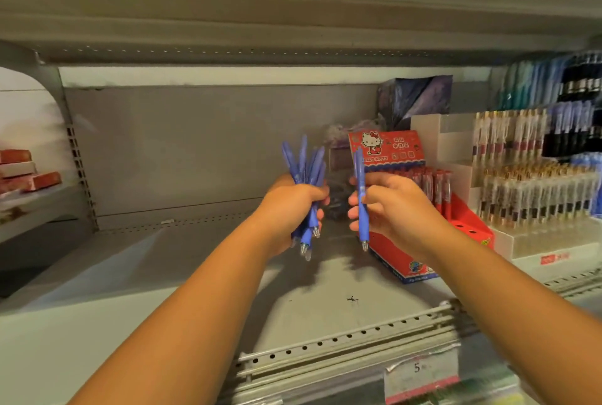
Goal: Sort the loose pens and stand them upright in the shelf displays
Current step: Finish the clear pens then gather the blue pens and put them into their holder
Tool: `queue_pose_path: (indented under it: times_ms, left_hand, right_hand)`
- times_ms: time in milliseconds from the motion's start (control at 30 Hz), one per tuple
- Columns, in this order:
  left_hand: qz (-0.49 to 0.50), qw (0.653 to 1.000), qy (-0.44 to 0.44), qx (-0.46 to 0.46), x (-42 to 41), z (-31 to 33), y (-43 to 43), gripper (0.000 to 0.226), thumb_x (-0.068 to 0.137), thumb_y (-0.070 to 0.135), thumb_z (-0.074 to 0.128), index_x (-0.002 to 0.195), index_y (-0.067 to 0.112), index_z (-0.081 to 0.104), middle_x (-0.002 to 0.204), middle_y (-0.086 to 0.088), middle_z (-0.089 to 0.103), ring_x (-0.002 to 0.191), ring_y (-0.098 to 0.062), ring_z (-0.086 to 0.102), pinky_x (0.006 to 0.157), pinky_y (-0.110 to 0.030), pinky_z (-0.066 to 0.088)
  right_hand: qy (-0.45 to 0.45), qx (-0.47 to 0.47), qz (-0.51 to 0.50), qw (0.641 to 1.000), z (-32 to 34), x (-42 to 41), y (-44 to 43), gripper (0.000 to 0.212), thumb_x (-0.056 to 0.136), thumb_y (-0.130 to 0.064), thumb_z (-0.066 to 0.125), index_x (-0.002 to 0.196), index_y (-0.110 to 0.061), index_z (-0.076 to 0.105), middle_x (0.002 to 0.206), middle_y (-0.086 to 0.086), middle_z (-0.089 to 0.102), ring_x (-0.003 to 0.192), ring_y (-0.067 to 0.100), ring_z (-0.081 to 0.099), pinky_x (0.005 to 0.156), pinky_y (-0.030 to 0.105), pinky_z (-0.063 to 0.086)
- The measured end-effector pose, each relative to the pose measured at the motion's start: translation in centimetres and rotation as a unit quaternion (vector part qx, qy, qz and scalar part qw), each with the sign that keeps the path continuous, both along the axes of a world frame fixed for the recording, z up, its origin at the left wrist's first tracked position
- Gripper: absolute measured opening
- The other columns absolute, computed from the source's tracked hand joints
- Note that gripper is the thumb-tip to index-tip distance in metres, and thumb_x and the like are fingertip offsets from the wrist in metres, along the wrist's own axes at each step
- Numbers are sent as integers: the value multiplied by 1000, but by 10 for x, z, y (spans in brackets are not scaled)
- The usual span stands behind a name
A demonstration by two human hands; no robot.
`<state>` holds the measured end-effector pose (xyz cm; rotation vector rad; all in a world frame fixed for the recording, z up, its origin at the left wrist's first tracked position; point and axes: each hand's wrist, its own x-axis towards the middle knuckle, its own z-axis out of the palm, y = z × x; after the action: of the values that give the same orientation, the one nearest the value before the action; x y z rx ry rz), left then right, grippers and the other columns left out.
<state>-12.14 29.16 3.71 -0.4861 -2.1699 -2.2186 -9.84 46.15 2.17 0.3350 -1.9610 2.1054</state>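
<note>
My left hand (293, 209) grips a bunch of several blue pens (304, 167), tips pointing down, above the grey shelf (163, 274). My right hand (387, 206) holds a single blue pen (361, 189) upright, tip down, just to the right of the bunch. Behind my right hand stands a red display box (391, 150) with a cartoon cat on its header, holding red pens (436, 186) upright; several holes in its front part are open.
White tiered displays (521, 189) of clear and dark pens fill the shelf's right side. A dark crumpled package (413, 101) sits at the back. Red boxes (26, 173) lie on the neighbouring shelf at left. A price tag (420, 375) hangs on the front rail.
</note>
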Motion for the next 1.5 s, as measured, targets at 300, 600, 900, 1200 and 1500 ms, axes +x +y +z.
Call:
queue_pose_path:
  times_ms: [300, 600, 900, 1200, 1500]
  left_hand:
    - [-154, 972, 45, 172, 65, 6, 60, 14, 95, 0, 53, 93, 7, 65, 52, 0, 57, 36, -10, 48, 39, -17, 41]
    - [-221, 960, 35, 168, 96, -10, 174, 11, 93, 3, 58, 98, 6, 67, 58, -6, 46, 40, -14, 39, 39, -20, 36]
    - [-228, 962, 108, 102, 135, -19, 328, 29, 93, 5, 61, 70, 19, 73, 58, -2, 63, 40, -12, 46, 39, -21, 41]
    - [-166, 972, 131, 104, 144, -30, 429, 23, 93, 18, 65, 71, 18, 74, 71, -21, 55, 49, -20, 44, 49, -30, 41]
    - [-66, 982, 95, 146, 79, -36, 468, 35, 89, 16, 69, 112, -7, 57, 61, -9, 48, 48, -21, 50, 47, -28, 46]
  right_hand:
    - [69, -136, 36, 988, -1, 55, 32, 30, 89, 7, 49, 111, -3, 66, 86, 16, 68, 66, 26, 66, 58, 33, 56]
    - [98, -204, -51, 973, -9, 117, 137, 33, 76, -8, 55, 108, -1, 63, 71, 4, 58, 50, 13, 45, 38, 21, 32]
    - [113, -154, -96, 977, -14, 179, 285, 28, 79, -19, 62, 105, -10, 66, 83, -1, 71, 74, 16, 71, 54, 24, 52]
    - [110, -35, -161, 980, -17, 188, 416, 28, 90, -18, 62, 117, -23, 58, 90, 1, 76, 79, 12, 70, 71, 27, 54]
    - [162, 12, -150, 975, -18, 129, 453, 48, 90, 1, 63, 129, -23, 52, 88, 11, 57, 74, 20, 72, 65, 31, 61]
